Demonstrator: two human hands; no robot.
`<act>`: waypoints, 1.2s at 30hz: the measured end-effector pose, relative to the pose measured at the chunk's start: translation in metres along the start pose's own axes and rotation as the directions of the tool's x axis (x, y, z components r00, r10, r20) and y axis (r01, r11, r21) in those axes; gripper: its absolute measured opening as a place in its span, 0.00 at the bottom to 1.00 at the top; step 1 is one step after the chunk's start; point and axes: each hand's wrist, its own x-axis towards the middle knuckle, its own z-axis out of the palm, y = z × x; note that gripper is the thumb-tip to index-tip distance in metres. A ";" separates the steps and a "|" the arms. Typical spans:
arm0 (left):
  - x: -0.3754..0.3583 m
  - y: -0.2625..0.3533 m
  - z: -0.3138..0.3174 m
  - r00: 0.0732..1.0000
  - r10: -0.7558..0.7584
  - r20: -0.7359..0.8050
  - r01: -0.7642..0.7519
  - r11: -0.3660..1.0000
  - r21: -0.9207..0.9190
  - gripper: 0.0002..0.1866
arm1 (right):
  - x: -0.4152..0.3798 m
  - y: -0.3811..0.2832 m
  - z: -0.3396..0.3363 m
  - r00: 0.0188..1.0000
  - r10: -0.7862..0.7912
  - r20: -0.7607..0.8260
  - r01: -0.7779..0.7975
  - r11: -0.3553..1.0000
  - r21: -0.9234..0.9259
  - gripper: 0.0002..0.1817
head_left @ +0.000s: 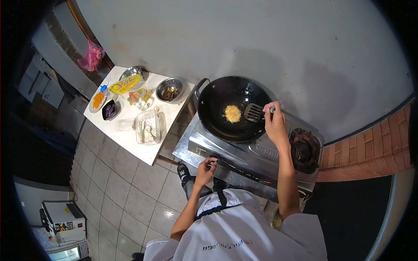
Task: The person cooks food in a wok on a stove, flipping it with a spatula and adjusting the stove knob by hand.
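Observation:
A black wok (pixel 213 124) sits on the left burner of the gas stove (pixel 202 141). Inside it, a golden fritter (pixel 232 114) lies in a little oil. My right hand (pixel 274 122) is closed around the handle of a black slotted spatula (pixel 253 112), whose blade is in the wok just right of the fritter. At the stove's front left, my left hand (pixel 204 172) has its fingers closed on a black stove knob (pixel 214 158).
A white table (pixel 139 150) stands left of the stove. It bears a plastic tub of white batter or flour (pixel 148 127), a metal bowl with dark sauce (pixel 170 90), a yellow bag (pixel 125 84), chopped orange pieces (pixel 97 100) and a dark bowl (pixel 109 110). The right burner (pixel 302 152) looks sooty.

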 end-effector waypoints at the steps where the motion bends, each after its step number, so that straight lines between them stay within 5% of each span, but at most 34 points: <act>1: 0.000 0.001 0.000 1.000 -0.003 0.002 0.003 1.000 0.016 0.10 | 0.002 -0.002 0.002 0.998 0.057 0.040 -0.058 0.998 0.009 0.03; 7: -0.002 0.001 0.000 0.999 -0.037 -0.020 0.038 0.999 0.012 0.10 | 0.011 0.020 0.026 0.998 0.012 -0.062 -0.009 0.999 0.045 0.03; 12: -0.002 -0.003 0.001 0.999 -0.033 -0.023 0.034 0.999 0.015 0.10 | 0.017 0.011 0.038 0.990 0.131 -0.056 -0.124 0.985 0.117 0.03; 13: -0.002 -0.004 0.001 0.998 -0.053 -0.021 0.054 0.998 0.021 0.10 | 0.018 0.006 0.037 0.996 0.021 -0.088 -0.014 0.997 0.075 0.03; 22: 0.001 -0.002 0.000 0.998 -0.052 -0.026 0.052 0.999 0.003 0.10 | 0.028 -0.024 0.038 0.992 -0.101 -0.079 0.115 0.974 0.194 0.03; 36: -0.003 -0.002 -0.004 0.996 -0.079 -0.036 0.078 0.997 -0.019 0.10 | 0.019 -0.014 0.045 0.995 -0.101 0.007 0.096 0.964 0.249 0.02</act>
